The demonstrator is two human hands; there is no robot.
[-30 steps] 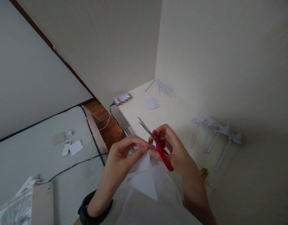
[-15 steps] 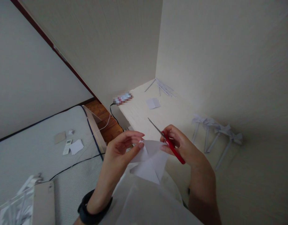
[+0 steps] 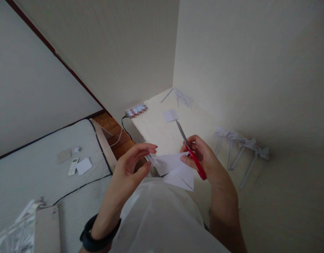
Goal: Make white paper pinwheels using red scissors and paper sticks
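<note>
My right hand point(image 3: 206, 161) grips red-handled scissors point(image 3: 194, 160), blades closed and pointing up and away toward the desk. The same hand's thumb and fingers also pinch a folded white paper point(image 3: 174, 170) at its right side. My left hand point(image 3: 130, 165) hovers just left of the paper's pointed end, fingers spread, holding nothing; a black band sits on that wrist. Both hands are in front of my white shirt.
A white desk point(image 3: 162, 130) fills the wall corner, with thin paper strips point(image 3: 183, 97) at the back and a small paper square point(image 3: 170, 115). White paper bows on stems point(image 3: 240, 147) lean by the right wall. A mattress point(image 3: 32, 182) at left holds a remote point(image 3: 73, 166), papers and a black cable.
My left hand has let go of the paper and opened. My right hand swung the scissors from pointing left to pointing up and away, and now carries the paper.
</note>
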